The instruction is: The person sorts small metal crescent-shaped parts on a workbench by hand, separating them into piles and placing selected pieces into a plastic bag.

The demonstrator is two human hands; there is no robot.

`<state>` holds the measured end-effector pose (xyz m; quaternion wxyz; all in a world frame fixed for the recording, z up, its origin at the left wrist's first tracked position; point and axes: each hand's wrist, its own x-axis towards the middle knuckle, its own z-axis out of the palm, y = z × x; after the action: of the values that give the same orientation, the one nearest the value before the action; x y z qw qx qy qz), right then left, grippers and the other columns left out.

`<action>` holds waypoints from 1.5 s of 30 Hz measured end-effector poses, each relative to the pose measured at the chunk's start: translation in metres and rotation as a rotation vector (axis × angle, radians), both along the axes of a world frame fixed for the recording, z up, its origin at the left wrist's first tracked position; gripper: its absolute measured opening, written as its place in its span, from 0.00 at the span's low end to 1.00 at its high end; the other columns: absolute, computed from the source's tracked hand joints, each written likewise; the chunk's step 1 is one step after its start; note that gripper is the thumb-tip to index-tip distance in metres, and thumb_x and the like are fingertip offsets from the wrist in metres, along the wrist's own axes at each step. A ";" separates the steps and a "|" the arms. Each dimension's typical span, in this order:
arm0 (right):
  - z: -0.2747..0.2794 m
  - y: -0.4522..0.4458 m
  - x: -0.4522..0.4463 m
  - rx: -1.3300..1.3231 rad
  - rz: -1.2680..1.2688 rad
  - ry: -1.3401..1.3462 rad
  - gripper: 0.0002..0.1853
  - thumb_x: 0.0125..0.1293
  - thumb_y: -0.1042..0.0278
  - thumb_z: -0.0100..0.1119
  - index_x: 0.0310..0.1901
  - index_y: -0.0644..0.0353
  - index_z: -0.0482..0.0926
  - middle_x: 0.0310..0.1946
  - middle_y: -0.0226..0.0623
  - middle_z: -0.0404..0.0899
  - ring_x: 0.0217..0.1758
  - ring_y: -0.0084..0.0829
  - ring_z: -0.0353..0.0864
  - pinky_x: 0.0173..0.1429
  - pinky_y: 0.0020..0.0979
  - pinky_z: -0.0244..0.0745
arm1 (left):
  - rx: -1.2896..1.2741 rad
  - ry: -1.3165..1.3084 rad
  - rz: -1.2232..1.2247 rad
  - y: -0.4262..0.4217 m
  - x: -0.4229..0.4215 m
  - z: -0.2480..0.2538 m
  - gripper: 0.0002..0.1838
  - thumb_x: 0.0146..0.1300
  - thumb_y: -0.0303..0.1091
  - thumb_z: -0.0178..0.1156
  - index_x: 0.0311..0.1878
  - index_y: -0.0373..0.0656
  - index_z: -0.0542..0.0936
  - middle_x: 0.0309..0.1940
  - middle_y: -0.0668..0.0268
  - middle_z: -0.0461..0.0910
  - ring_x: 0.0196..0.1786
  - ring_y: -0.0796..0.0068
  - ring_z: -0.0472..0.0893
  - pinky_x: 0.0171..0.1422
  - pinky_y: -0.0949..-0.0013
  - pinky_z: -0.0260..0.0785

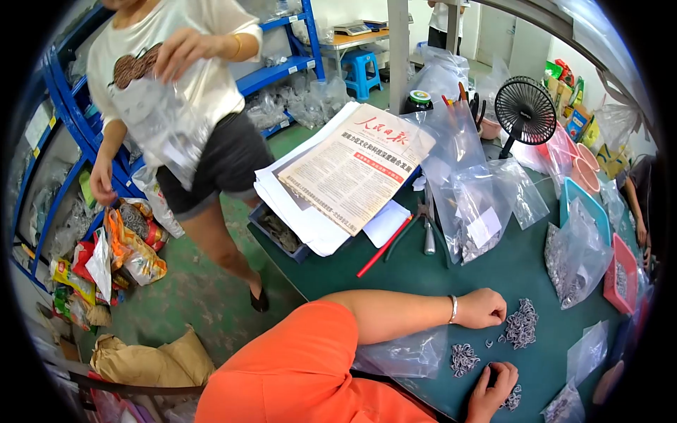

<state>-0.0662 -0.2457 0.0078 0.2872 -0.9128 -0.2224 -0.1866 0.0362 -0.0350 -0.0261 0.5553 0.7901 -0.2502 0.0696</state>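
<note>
My left hand (481,308), with a silver bangle (453,309) at the wrist, is closed beside the largest heap of small grey metal rings (522,324). Its fingertips are curled under, so anything in them is hidden. Nearer me, my right hand (493,392) rests on the green table (416,299) with curled fingers, next to a small cluster of rings (513,398) that it partly covers. What those fingers hold does not show. Between the hands lies another small pile of rings (464,359), with a few loose ones near it. A clear plastic bag (405,354) is under my left forearm.
A newspaper (360,166) lies on papers above a dark tray (282,233). Pliers (423,211), a red pen (384,247), a black fan (525,113), filled bags (575,257) and a pink basket (620,275) are around. Another person (183,106) stands left, holding a plastic bag.
</note>
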 end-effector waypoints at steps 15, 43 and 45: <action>-0.016 -0.006 0.000 0.089 -0.010 0.095 0.07 0.57 0.82 0.60 0.33 0.65 0.70 0.38 0.45 0.71 0.44 0.43 0.71 0.51 0.38 0.67 | 0.012 -0.027 0.022 -0.001 0.001 -0.002 0.04 0.53 0.29 0.64 0.30 0.40 0.82 0.30 0.59 0.81 0.32 0.61 0.81 0.39 0.62 0.73; -0.005 0.001 -0.003 0.077 -0.010 0.100 0.07 0.58 0.82 0.61 0.33 0.65 0.71 0.39 0.45 0.72 0.44 0.43 0.72 0.52 0.37 0.68 | 0.009 0.023 0.008 0.003 -0.003 0.005 0.04 0.54 0.30 0.64 0.31 0.40 0.83 0.30 0.59 0.81 0.33 0.61 0.81 0.39 0.62 0.73; -0.005 0.001 -0.003 0.075 -0.010 0.105 0.07 0.58 0.82 0.61 0.33 0.65 0.72 0.39 0.45 0.72 0.44 0.43 0.72 0.52 0.37 0.68 | 0.009 0.026 0.010 0.002 -0.003 0.005 0.04 0.54 0.30 0.64 0.31 0.40 0.83 0.30 0.59 0.81 0.33 0.61 0.81 0.39 0.62 0.73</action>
<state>-0.0695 -0.2448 0.0030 0.3317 -0.9110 -0.1952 -0.1479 0.0332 -0.0328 -0.0216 0.5545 0.7946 -0.2395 0.0608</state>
